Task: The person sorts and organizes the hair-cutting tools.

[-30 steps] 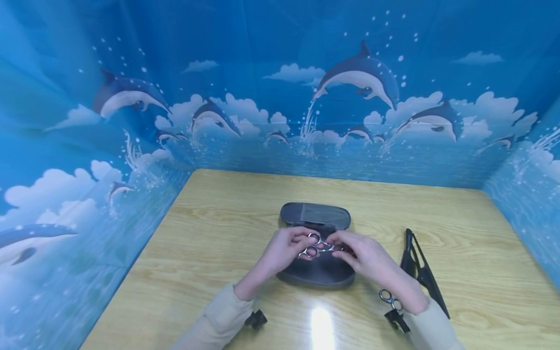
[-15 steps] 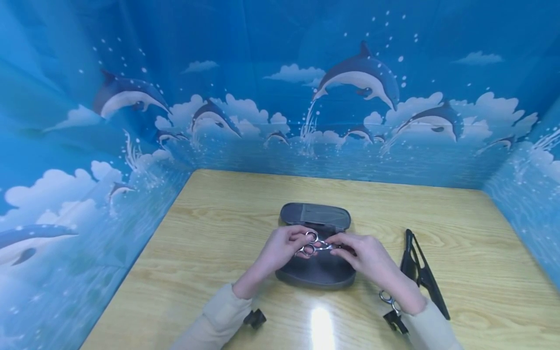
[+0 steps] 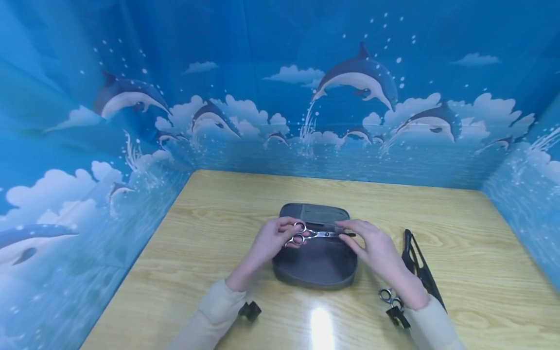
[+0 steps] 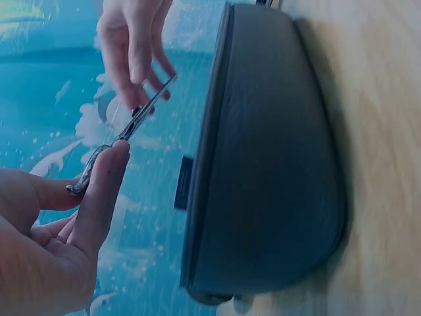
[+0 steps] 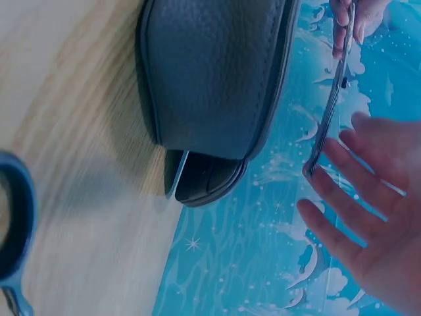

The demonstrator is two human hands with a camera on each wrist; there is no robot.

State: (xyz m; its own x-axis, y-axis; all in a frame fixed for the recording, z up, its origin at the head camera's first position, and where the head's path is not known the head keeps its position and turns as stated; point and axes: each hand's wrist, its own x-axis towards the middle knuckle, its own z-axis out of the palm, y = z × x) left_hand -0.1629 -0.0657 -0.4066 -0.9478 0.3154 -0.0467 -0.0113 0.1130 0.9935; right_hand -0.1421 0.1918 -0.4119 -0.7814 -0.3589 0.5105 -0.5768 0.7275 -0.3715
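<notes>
My left hand (image 3: 273, 239) pinches the ring handles of silver thinning scissors (image 3: 323, 234) between thumb and fingers. The blades point right, one edge showing fine teeth in the right wrist view. At the blade end is my right hand (image 3: 375, 243), its fingers spread and loosely extended in the right wrist view. Its fingertips (image 5: 319, 176) are at the blade tip; whether they touch it I cannot tell. Beneath both hands lies a dark grey zip case (image 3: 315, 267), open, with its lid (image 3: 325, 213) folded back. The scissors are above the case.
Right of the case lie a second pair of scissors (image 3: 386, 294), partly hidden by my right arm, and long black tools (image 3: 422, 270). Black wrist mounts (image 3: 250, 311) show by the sleeves. A dolphin-printed curtain (image 3: 280, 87) walls the wooden table (image 3: 218, 209).
The scissors and left hand have shifted left and away from me. My right hand has loosened from the blades, which are now more visible; the pinch on the handles is kept.
</notes>
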